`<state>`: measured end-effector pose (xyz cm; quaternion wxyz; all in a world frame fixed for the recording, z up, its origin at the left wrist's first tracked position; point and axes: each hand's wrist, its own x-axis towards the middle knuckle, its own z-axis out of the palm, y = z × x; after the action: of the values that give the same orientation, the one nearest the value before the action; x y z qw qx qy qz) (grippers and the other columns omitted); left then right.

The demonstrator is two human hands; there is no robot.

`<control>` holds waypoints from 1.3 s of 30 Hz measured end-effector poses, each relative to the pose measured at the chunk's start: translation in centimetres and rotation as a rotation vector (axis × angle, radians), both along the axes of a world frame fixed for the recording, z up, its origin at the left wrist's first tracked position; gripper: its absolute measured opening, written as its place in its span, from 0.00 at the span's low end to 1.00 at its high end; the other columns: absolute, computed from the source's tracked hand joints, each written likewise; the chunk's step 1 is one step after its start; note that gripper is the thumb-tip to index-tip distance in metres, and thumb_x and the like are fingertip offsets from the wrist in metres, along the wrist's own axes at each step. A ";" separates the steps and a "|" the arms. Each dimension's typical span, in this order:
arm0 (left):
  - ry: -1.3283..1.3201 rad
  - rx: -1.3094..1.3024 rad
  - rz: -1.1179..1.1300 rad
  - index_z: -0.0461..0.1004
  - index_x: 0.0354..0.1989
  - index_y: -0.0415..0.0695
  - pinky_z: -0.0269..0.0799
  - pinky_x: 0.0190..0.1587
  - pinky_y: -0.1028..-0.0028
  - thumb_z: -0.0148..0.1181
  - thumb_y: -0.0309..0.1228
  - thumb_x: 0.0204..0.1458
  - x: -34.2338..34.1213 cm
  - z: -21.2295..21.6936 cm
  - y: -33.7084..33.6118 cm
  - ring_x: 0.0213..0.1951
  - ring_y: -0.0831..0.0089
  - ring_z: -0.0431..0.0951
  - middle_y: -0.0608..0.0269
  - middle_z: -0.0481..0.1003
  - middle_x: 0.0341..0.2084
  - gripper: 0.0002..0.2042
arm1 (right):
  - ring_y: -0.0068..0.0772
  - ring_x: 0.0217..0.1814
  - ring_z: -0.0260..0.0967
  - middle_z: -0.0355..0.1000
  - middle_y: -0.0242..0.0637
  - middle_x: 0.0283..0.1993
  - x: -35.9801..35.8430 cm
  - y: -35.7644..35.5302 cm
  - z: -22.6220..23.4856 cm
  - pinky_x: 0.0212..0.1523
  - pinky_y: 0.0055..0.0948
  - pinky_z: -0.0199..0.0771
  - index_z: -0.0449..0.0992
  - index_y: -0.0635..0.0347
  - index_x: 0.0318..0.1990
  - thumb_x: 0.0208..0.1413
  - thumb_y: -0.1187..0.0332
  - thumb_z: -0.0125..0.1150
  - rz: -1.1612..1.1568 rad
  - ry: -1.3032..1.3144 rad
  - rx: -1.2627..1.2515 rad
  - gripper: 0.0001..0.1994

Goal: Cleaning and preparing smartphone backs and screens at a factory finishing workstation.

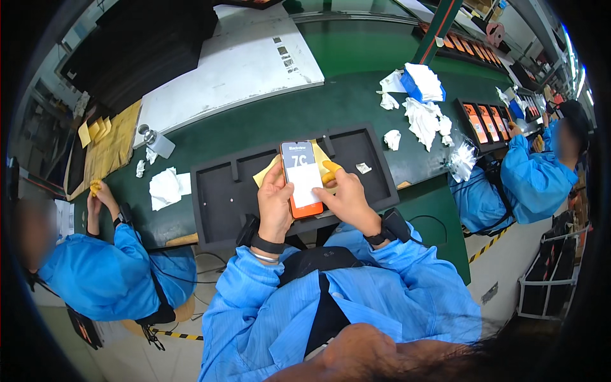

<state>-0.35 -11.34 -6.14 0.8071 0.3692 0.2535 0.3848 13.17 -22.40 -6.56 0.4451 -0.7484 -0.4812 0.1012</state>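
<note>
Upright over a black tray (pixel 215 219), I hold a smartphone (pixel 303 177) with an orange edge and a grey-and-white front. My left hand (pixel 275 207) is closed round its left side, the thumb lying along the edge. On the right side, my right hand (pixel 351 198) grips the phone, its thumb pressed on the lower front. Yellow covers sit on fingers of that hand. Behind the phone, a yellow sheet (pixel 321 153) shows in part. A small white scrap (pixel 363 168) lies in the tray to the right.
A metal bottle (pixel 156 141) and crumpled white wipes (pixel 167 189) are left of the tray. To the right are a blue box of wipes (pixel 422 83), loose wipes (pixel 423 121) and a tray of orange phones (pixel 482 124). Co-workers in blue sit on both sides.
</note>
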 end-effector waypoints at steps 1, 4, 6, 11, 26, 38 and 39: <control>0.017 -0.010 -0.005 0.57 0.67 0.31 0.73 0.61 0.65 0.43 0.09 0.54 -0.1 -0.2 0.0 0.57 0.62 0.76 0.45 0.72 0.58 0.28 | 0.50 0.37 0.73 0.76 0.47 0.34 -0.2 0.1 0.5 0.43 0.45 0.70 0.74 0.70 0.47 0.50 0.61 0.69 0.004 -0.029 -0.057 0.22; 0.017 -0.005 -0.006 0.57 0.67 0.30 0.73 0.61 0.64 0.44 0.09 0.55 -0.2 -0.3 0.0 0.58 0.61 0.75 0.44 0.71 0.59 0.28 | 0.48 0.35 0.73 0.75 0.45 0.31 -0.1 0.6 0.8 0.42 0.44 0.68 0.75 0.69 0.48 0.48 0.62 0.70 0.005 -0.018 -0.077 0.23; 0.004 0.000 0.001 0.58 0.67 0.30 0.73 0.61 0.64 0.46 0.10 0.57 -0.3 -0.7 0.0 0.58 0.61 0.76 0.44 0.71 0.59 0.26 | 0.43 0.30 0.73 0.74 0.43 0.27 -0.1 0.6 -0.2 0.38 0.40 0.70 0.76 0.68 0.50 0.48 0.65 0.71 -0.025 0.077 -0.040 0.23; 0.020 -0.004 0.020 0.59 0.66 0.31 0.74 0.60 0.66 0.46 0.11 0.57 -0.8 -0.5 0.3 0.56 0.62 0.77 0.46 0.73 0.56 0.25 | 0.26 0.27 0.73 0.76 0.39 0.30 0.7 1.0 -1.4 0.29 0.25 0.72 0.76 0.69 0.51 0.50 0.70 0.69 0.008 0.262 0.065 0.21; -0.026 0.031 0.215 0.56 0.66 0.33 0.73 0.60 0.64 0.44 0.10 0.57 -4.9 -0.3 2.1 0.57 0.60 0.76 0.40 0.71 0.57 0.26 | 0.17 0.34 0.72 0.77 0.34 0.38 4.6 0.7 -2.8 0.35 0.20 0.72 0.76 0.73 0.48 0.55 0.79 0.63 -0.037 0.646 0.306 0.12; 0.106 0.059 0.320 0.44 0.72 0.34 0.74 0.56 0.68 0.43 0.09 0.57 -5.2 -0.2 1.7 0.52 0.62 0.78 0.37 0.74 0.52 0.33 | 0.24 0.40 0.76 0.78 0.39 0.41 3.9 0.6 -2.3 0.43 0.23 0.76 0.75 0.72 0.47 0.57 0.81 0.60 0.036 0.945 0.271 0.10; 0.089 0.059 0.304 0.45 0.72 0.34 0.74 0.56 0.68 0.43 0.09 0.57 -5.0 0.2 1.6 0.52 0.62 0.79 0.36 0.74 0.52 0.32 | 0.24 0.40 0.76 0.78 0.39 0.41 3.7 0.6 -2.1 0.42 0.23 0.76 0.76 0.72 0.47 0.57 0.81 0.60 0.056 0.964 0.257 0.10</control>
<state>-5.39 -9.76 -5.98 0.7164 0.3666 0.3304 0.4932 16.84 -21.77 -8.64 0.7027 -0.5422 -0.2495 0.3873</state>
